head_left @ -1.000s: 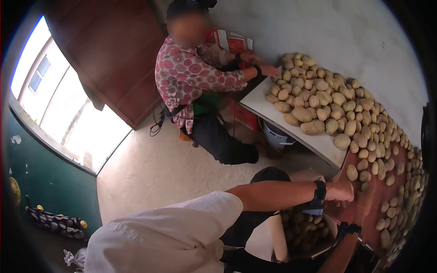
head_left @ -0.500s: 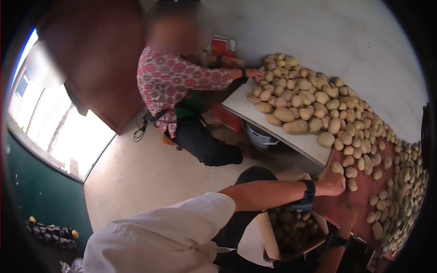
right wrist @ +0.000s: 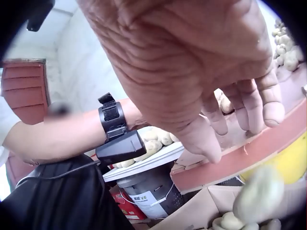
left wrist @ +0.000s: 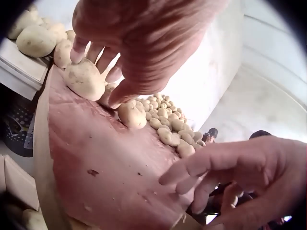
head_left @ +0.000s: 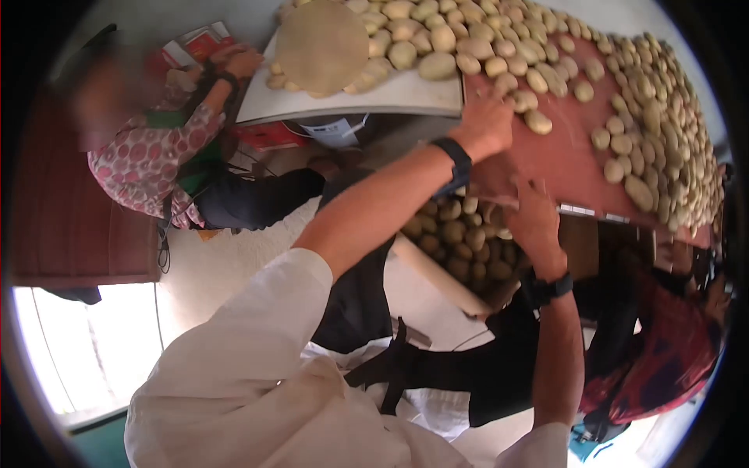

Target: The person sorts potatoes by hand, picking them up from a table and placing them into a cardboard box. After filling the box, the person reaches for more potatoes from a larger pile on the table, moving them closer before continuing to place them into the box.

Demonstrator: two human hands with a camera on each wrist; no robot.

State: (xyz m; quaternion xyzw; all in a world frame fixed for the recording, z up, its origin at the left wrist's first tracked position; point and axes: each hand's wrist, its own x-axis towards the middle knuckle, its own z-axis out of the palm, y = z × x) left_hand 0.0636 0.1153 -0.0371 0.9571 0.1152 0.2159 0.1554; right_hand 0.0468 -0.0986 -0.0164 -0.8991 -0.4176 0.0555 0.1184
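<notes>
My left hand (head_left: 488, 125) reaches over the reddish-brown tabletop (head_left: 566, 156) near the pile's front edge. In the left wrist view its fingers and thumb curl round a pale potato (left wrist: 84, 79), and another potato (left wrist: 132, 115) lies beside the thumb. Nearer me, my right hand (head_left: 537, 218) hovers at the table edge above a cardboard box (head_left: 445, 285) of potatoes. Its fingers hang relaxed and hold nothing in the right wrist view. Below them a blurred potato (right wrist: 261, 194) is in the air over the box.
A large heap of potatoes (head_left: 651, 125) spreads along the right side. On the left, a white table (head_left: 351, 105) carries more, with a bucket (head_left: 331, 131) under it. Another person (head_left: 156, 156) sits at that table. A red and dark backpack (head_left: 663, 351) is at the right.
The head view has swung round, shifting the scene leftward and up. My right hand has drawn back to the table edge, and a potato falls below it. My left hand remains among the nearest potatoes.
</notes>
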